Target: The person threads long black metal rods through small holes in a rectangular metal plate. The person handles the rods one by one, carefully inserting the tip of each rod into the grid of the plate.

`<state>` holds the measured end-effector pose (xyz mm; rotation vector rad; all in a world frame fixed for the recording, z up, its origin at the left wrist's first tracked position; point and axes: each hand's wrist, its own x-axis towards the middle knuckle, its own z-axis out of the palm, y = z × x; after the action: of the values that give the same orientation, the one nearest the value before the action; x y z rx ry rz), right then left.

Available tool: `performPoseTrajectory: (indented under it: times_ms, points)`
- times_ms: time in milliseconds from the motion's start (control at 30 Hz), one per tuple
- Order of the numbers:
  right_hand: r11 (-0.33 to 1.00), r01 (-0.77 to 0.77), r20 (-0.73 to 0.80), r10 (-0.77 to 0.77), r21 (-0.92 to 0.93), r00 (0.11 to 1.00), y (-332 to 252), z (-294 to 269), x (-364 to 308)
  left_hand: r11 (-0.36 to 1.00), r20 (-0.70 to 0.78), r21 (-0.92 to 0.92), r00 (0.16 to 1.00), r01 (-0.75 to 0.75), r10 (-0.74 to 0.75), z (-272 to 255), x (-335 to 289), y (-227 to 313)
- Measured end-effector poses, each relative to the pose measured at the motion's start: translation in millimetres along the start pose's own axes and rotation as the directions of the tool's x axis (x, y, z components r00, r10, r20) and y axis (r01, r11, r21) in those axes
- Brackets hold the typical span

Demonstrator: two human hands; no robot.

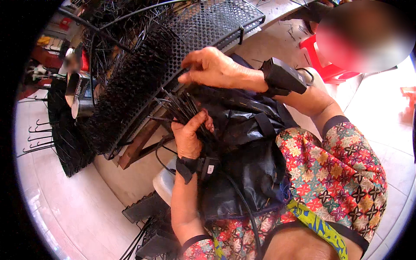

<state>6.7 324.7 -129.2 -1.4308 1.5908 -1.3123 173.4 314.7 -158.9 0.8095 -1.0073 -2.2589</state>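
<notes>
My left hand [190, 130] is closed round a bundle of thin black rods [177, 104], whose ends fan out toward the rack. Just beyond it, my right hand [210, 67] hovers at the near edge of a black perforated metal rack [208, 24]. Its fingers are curled, and I cannot make out what lies between them. Densely packed black pieces [134, 78] stand upright in the rack's left part, while its far right part shows bare holes. A black shiny apron [242, 164] covers my lap under the bundle.
More black rods [117, 26] lie heaped behind the rack. At the left hang hooked black wires [41, 134] and a dark bundle [67, 125], near a round can [82, 106]. A wooden support [138, 143] is under the rack. Another person sits near a red stool [325, 65].
</notes>
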Motion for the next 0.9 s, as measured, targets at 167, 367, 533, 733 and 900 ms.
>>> performPoseTrajectory:
  times_ms: [167, 367, 533, 733, 900]
  points:
    - [1.0, 0.022, 0.205, -0.023, 0.01, 0.979, 6, 17, -13, 0.995, 0.007, 0.096, 1.0, -0.01, 0.009, -2, -2, 0]
    - [0.876, -0.253, 0.051, 0.255, 0.412, 0.966, 9, 7, -9, 0.999, -0.058, 0.053, 0.998, 0.0, 0.004, 3, -3, 2]
    - [0.774, -0.327, 0.114, 0.317, 0.543, 0.941, 8, 2, -11, 1.0, -0.048, 0.023, 0.999, -0.003, 0.004, 0, -3, 0]
    - [0.732, -0.289, 0.18, 0.226, 0.617, 0.957, 10, 5, -20, 0.999, -0.04, -0.028, 0.999, -0.037, 0.036, -1, -3, -3]
    - [0.768, -0.286, 0.147, 0.247, 0.573, 0.958, 6, 2, -25, 0.999, -0.045, -0.008, 0.998, -0.032, 0.031, -1, -3, -2]
